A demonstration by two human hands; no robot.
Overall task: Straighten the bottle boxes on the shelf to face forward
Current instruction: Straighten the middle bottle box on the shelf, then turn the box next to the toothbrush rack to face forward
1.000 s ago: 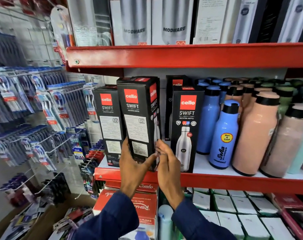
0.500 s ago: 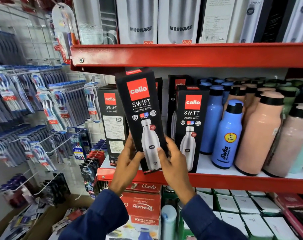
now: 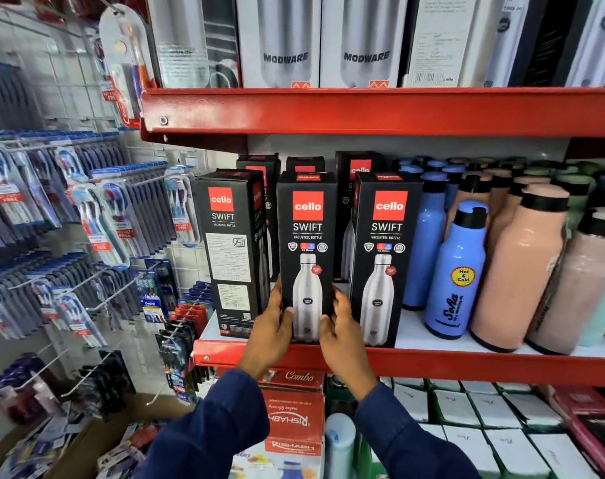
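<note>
Three black Cello Swift bottle boxes stand in a row at the front of the red shelf. The middle box stands upright with its bottle picture facing forward. My left hand grips its lower left edge and my right hand grips its lower right edge. The right box also shows its bottle picture to the front. The left box shows its printed text panel and is angled slightly. More black boxes stand behind the row.
Blue bottles and peach bottles fill the shelf to the right. Above, a red shelf carries Modware boxes. Toothbrush packs hang on hooks at the left. Red cartons and white boxes sit below.
The middle box was turned from its text side to its bottle picture, lifted and tilted, then set down upright on the shelf between its neighbours. Both hands stayed on it.
</note>
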